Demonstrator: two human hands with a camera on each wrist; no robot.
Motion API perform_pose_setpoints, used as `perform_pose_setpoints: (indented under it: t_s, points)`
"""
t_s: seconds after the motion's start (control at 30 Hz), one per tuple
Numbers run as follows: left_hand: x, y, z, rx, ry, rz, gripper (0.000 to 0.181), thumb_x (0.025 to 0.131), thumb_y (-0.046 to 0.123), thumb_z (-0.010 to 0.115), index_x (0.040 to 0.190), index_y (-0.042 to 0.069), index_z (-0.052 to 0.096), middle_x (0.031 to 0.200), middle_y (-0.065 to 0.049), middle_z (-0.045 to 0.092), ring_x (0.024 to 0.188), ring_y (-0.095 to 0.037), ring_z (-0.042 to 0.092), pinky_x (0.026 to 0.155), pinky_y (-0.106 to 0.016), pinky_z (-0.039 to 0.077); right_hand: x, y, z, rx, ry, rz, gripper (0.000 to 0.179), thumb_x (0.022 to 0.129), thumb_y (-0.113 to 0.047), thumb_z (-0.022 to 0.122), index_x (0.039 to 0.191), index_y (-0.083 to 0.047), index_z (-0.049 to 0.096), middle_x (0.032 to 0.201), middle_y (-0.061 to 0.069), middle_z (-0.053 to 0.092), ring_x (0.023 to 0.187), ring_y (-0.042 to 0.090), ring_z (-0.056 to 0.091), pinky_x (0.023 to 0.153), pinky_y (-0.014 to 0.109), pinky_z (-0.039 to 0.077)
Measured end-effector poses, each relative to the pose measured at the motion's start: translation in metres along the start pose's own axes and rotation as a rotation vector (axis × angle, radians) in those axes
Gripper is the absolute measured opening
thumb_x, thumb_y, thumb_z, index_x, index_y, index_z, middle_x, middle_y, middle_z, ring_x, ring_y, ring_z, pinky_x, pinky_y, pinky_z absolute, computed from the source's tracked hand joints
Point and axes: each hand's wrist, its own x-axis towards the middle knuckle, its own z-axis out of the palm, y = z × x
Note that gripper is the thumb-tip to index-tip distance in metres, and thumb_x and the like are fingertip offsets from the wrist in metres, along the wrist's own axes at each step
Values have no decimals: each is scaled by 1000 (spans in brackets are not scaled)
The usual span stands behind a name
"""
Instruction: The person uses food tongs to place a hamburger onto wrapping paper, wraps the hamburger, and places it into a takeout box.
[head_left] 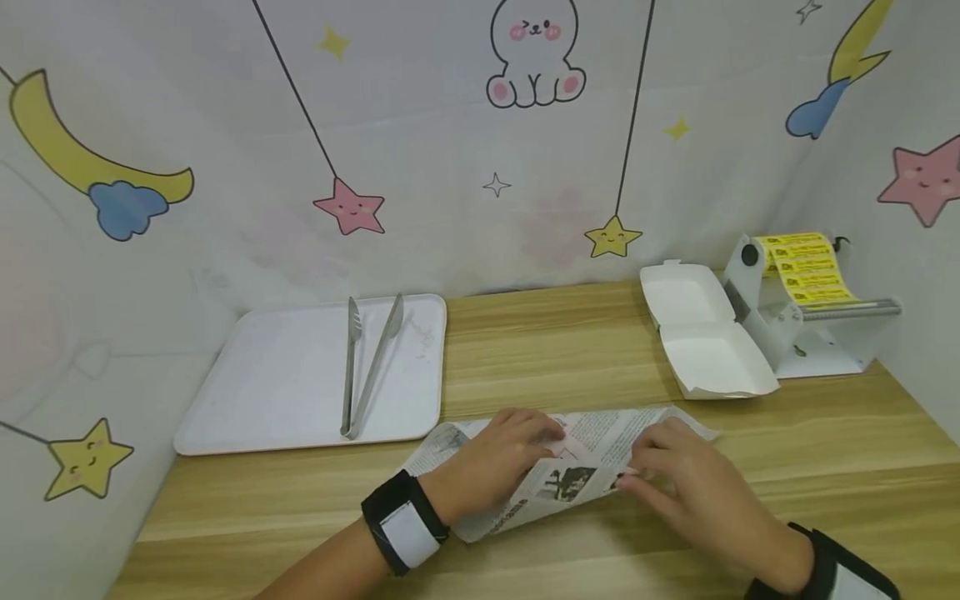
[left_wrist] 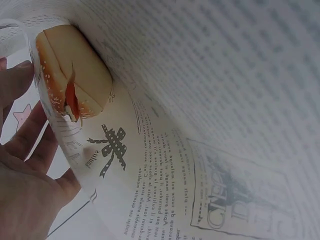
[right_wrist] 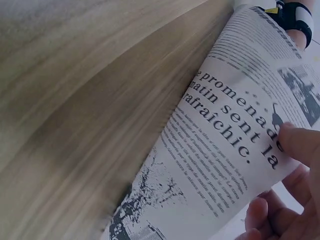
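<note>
A sheet of newsprint wrapping paper [head_left: 577,467] lies folded on the table, printed with text and dark pictures. Inside its fold, in the left wrist view, sits a sandwich in a seeded bun [left_wrist: 77,72] with something orange-red at its slit; from the head it is hidden. My left hand [head_left: 502,454] holds the paper at the left, fingers bent over its top around the bun. On the right, my right hand [head_left: 686,479] pinches the near edge of the paper between thumb and fingers. The right wrist view shows that thumb [right_wrist: 300,142] on the printed side.
Metal tongs [head_left: 367,375] lie on a white tray [head_left: 262,375] at the back left. An opened white takeaway box [head_left: 712,358] stands at the back right, beside a dispenser [head_left: 817,333] with a roll of yellow labels [head_left: 810,271]. A patterned cloth [head_left: 450,125] hangs behind the table.
</note>
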Motion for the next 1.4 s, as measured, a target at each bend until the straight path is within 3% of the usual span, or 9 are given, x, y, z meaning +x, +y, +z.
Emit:
perform_pose_setpoints:
  t_s: [0.13,0.27,0.5,0.63,0.73,0.9,1.07,1.2,1.4]
  points:
    - [0,-5,-1,-112,13,-12,27,99,22,64,123,11,72,132,-1,61,129,-18,53,115,-35,37,4,7,5,32,54,12,22,81,-23,84,75,-29,64,89,-16,59,86,5,52,76,19,42]
    - [0,-11,0,-328,74,-11,33,98,24,65,129,15,69,131,1,65,128,-14,55,114,-31,38,6,10,8,45,58,65,26,78,-16,86,74,-29,64,94,-10,65,90,10,56,78,27,46]
    - [-2,-14,0,-723,94,-207,34,111,17,39,139,11,57,122,-5,71,107,-5,66,95,-26,52,5,12,16,81,-24,209,25,84,-17,83,72,-30,65,113,2,70,108,22,60,87,45,51]
    - [-3,-14,0,-835,142,-262,40,114,22,28,145,12,51,118,-7,72,97,-8,70,88,-28,56,5,13,21,76,-21,221,16,85,-17,83,76,-24,71,110,2,71,107,22,61,88,45,51]
    - [-1,-14,0,-830,154,-283,37,111,22,44,146,10,47,125,-8,69,107,-13,69,94,-30,54,4,14,24,74,-10,227,20,84,-16,83,74,-25,68,106,1,71,104,20,61,87,43,51]
    - [8,-11,-2,-732,147,-335,58,98,13,70,148,4,43,137,-12,58,117,-25,65,101,-30,51,4,13,26,85,-30,284,25,85,-16,82,73,-28,63,103,-1,70,103,20,59,87,45,51]
    - [16,-9,-6,-648,131,-397,69,92,9,77,151,9,44,138,-13,56,106,-20,67,93,-29,55,5,15,26,66,-43,280,6,87,-17,80,86,-16,74,108,5,71,106,26,62,90,50,51]
    - [20,-8,-8,-590,131,-396,68,90,7,79,150,10,47,135,-9,59,93,-14,61,83,-27,53,8,17,27,35,-38,236,10,86,-18,80,93,-11,76,112,8,73,112,32,64,96,55,47]
    - [23,-6,-4,-455,141,-395,60,91,9,77,145,8,52,133,-10,58,104,-16,60,90,-28,53,10,16,29,3,-57,282,11,85,-19,81,92,-15,74,102,2,73,105,27,63,92,55,43]
